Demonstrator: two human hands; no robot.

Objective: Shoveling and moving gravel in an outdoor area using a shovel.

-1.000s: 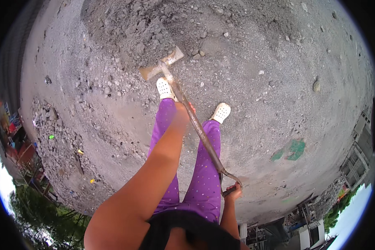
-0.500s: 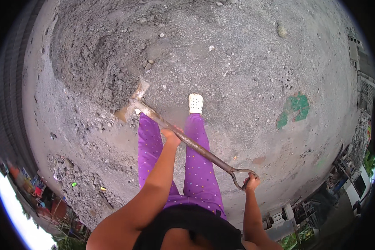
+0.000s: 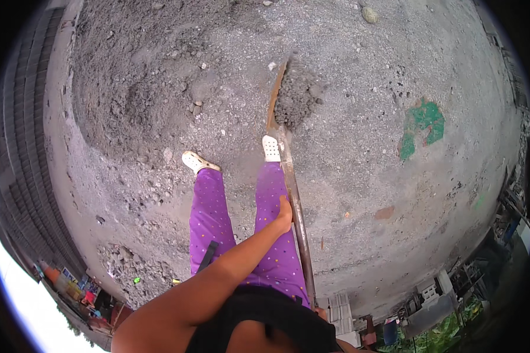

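Observation:
A shovel [image 3: 302,250] with a long worn shaft slants up from beside my right hip, and its rusty blade [image 3: 274,97] is tipped, with its edge toward the left. Grey gravelly sand [image 3: 300,97] lies against the blade's right side, slightly blurred. My left hand [image 3: 284,215] grips the middle of the shaft, in front of my right shin. Low at the shaft's near end, only a bit of my right hand [image 3: 320,313] shows around the handle; the grip itself is mostly hidden by my body.
A broad heap of sand and gravel [image 3: 141,76] spreads at the far left. My white clogs [image 3: 271,149] stand on gritty ground. To the right is a green patch [image 3: 422,126]; loose rubble [image 3: 136,270] lies at the near left, and concrete blocks [image 3: 340,315] at the near right.
The shovel has swung from the heap's edge at the left to the right, with gravelly sand at its blade. Both hands moved with it, the right one back toward my hip.

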